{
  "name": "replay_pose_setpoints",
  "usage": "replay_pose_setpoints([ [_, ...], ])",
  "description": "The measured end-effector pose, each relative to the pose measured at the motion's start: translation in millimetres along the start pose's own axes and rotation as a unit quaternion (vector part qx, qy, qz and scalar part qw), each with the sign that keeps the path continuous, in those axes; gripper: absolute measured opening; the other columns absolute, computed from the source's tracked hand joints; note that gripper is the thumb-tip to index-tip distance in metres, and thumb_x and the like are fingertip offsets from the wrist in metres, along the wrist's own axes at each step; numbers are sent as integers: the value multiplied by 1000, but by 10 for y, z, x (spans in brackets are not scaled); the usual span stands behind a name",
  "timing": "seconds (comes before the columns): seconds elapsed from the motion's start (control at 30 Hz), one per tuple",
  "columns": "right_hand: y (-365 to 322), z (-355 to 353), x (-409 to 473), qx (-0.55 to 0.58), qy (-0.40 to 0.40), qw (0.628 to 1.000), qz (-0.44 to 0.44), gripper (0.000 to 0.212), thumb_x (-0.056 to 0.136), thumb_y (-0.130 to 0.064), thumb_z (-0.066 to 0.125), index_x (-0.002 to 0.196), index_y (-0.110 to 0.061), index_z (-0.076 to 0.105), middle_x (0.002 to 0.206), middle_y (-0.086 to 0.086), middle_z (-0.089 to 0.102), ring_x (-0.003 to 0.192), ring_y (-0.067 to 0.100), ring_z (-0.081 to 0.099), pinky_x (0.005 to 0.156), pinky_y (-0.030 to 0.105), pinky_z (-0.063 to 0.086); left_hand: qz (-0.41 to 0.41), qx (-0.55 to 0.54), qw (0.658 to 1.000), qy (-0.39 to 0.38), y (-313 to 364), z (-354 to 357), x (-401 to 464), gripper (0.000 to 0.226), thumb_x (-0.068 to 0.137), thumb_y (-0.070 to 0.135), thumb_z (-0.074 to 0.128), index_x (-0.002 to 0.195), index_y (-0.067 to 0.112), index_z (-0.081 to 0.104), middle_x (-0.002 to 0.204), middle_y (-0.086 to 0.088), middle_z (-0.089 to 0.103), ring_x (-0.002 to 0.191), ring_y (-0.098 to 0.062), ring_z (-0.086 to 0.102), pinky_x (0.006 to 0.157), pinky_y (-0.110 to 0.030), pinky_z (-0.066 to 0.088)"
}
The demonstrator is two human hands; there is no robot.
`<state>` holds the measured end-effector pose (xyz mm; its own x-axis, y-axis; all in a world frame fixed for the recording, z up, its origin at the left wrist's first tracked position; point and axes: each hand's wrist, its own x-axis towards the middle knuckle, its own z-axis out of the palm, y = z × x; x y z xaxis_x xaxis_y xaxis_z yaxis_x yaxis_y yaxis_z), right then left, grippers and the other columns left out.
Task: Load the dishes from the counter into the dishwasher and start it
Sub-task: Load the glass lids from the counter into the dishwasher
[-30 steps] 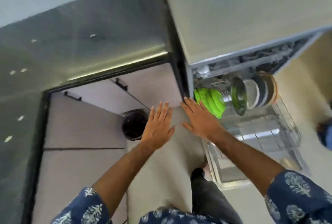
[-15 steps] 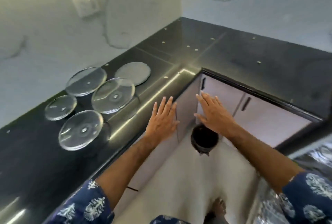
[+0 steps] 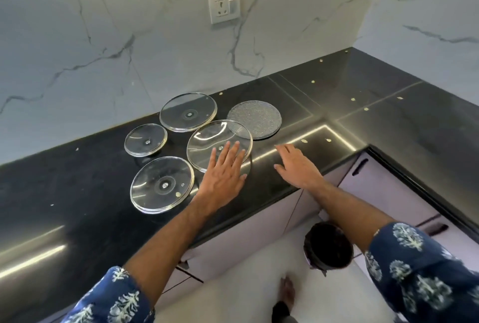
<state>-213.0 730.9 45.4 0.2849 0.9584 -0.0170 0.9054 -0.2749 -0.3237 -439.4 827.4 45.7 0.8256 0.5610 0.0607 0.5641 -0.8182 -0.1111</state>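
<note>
Several round glass lids lie flat on the black counter (image 3: 77, 188). A large lid (image 3: 188, 111) is at the back, a small lid (image 3: 145, 139) sits to its left, and another large lid (image 3: 162, 184) is nearest me. A textured glass plate (image 3: 255, 118) lies at the right. The middle lid (image 3: 212, 138) overlaps that plate's edge. My left hand (image 3: 223, 172) reaches over the middle lid's near edge with straight fingers. My right hand (image 3: 295, 164) hovers flat over the counter's front edge, holding nothing. The dishwasher is out of view.
A marble wall with a white socket (image 3: 224, 5) backs the counter. The counter turns a corner at the right above pale cabinet doors (image 3: 383, 188). A dark round bin (image 3: 329, 246) stands on the white floor beside my foot (image 3: 287, 289).
My view swung left from the open dishwasher to the counter with the lids. Both hands moved forward over the counter; the left now reaches the middle lid.
</note>
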Motion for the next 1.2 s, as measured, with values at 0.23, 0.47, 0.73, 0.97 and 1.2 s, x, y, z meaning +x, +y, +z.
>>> replay_pose_setpoints([
  [0.23, 550, 140, 1103, -35, -101, 993, -39, 61, 95, -25, 55, 150, -18, 31, 147, 7, 39, 129, 35, 44, 101, 52, 46, -49, 3, 997, -54, -119, 206, 624, 68, 103, 51, 14, 159, 14, 7, 167, -10, 0, 154, -28, -6, 123, -56, 5],
  [0.47, 806, 227, 1731, -183, -91, 967, -155, 38, 92, -15, 58, 129, -19, 53, 122, 4, 52, 111, 28, 55, 83, 42, 51, -79, -38, 995, -50, -65, 308, 1050, 68, 102, 54, 16, 158, 16, 15, 166, -7, 12, 154, -25, 3, 123, -55, 10],
  [0.73, 1019, 3, 1751, -238, -49, 922, -302, 14, 78, -16, 60, 92, -14, 59, 85, 2, 58, 67, 22, 59, 50, 33, 45, -63, -77, 995, -4, -90, 317, 1331, 64, 104, 49, 29, 155, 12, 26, 163, -8, 23, 153, -24, 14, 122, -55, 16],
  [0.97, 1185, -739, 1494, -151, 117, 972, -135, 16, 79, -19, 62, 90, -12, 53, 90, 6, 51, 50, 29, 52, 41, 27, 27, -47, -271, 961, 32, -105, 187, 1731, 59, 104, 43, 39, 155, 15, 26, 165, -8, 16, 154, -22, 7, 125, -44, 8],
  [1.2, 1211, -1067, 500, -81, 212, 973, -33, 22, 80, 3, 55, 94, -13, 50, 98, 5, 48, 67, 25, 52, 52, 40, 49, -121, -557, 822, 0, 153, -20, 2089, 64, 103, 44, 45, 155, 12, 25, 161, -10, 23, 148, -19, 22, 122, -32, 16],
])
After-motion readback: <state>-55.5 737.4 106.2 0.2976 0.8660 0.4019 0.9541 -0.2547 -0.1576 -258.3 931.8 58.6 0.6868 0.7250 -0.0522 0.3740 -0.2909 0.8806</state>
